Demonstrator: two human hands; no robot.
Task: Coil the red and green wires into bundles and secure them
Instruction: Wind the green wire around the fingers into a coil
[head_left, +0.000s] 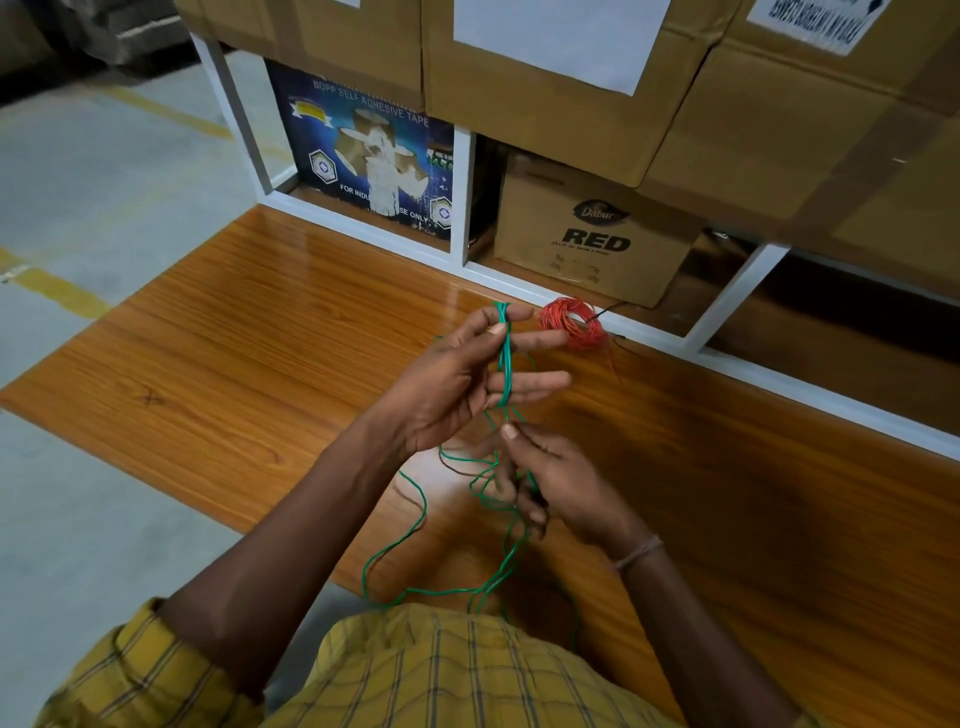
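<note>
We're mid-coil on the green wire (505, 358). Red wire (573, 323) already sits as a wound bundle on the wooden board (249, 338), near the white shelf frame (462, 192), well apart from our body; whether it's tied off we can't tell.

Doing this step well, in our judgement: keep each new turn lying beside the last across the left fingers, keep light tension from the feeding hand so loops don't slacken, and let the loose tail slide through without kinking. The slack hangs in tangled loops down toward our lap, so we'd clear snags before pulling more up. Leave enough end free to wrap round the bundle to secure it.

Left hand (467, 379): raised over the board, palm turned toward us, fingers spread and fairly straight, pointing right. Several green turns run across the fingers from index to lower fingers; thumb presses the strands near the top.

Right hand (550, 483): lower and closer to us, fingers curled, pinching the loose green strand just under the left hand. Exact fingertip contact is blurred. A thread band sits on that wrist.

Behind the frame: a tape carton (363, 150) and a brown box (592, 239).
</note>
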